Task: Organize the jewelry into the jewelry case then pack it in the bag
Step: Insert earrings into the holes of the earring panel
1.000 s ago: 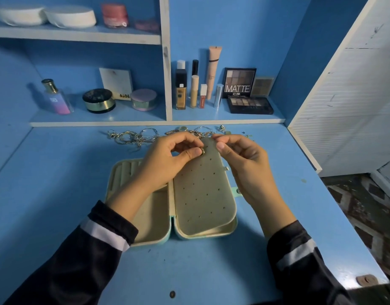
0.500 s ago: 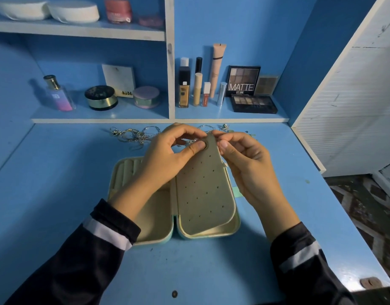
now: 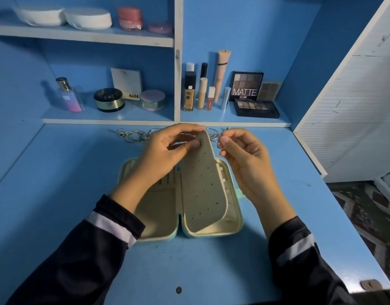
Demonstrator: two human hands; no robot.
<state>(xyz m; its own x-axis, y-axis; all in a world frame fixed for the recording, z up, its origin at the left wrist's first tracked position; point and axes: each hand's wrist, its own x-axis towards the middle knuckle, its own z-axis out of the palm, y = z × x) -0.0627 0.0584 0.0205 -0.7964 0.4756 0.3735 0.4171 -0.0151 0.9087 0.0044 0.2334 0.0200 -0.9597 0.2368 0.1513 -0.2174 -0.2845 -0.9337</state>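
Case: cream, lying open and flat on the blue desk, both halves side by side, hinge running near-to-far.
Panel: perforated earring flap hinged at the case's middle, now lifted well off the right half; a second ago it lay almost flat on it.
Panel axis: long axis runs near-to-far, the far tip raised and pointing up and away toward the shelf; holed face turned left.
Left hand: thumb and forefinger pinched at the panel's far tip, pressing a small ring-shaped earring against a hole there.
Right hand: fingers curled, thumb and forefinger closed on something tiny and glinting beside the panel's back; has drawn off the panel to the right since half a second ago. Whether it is an earring back cannot be told.
Change, meaning: raising the panel opens its rear side, probably so the post can be fastened from behind; one earring appears about mounted.
Loose jewelry: silvery chains and rings heaped on the desk just beyond the case, near the shelf edge, still unpacked.
Bag: not in view.
Progress: early; most pieces remain outside the case.
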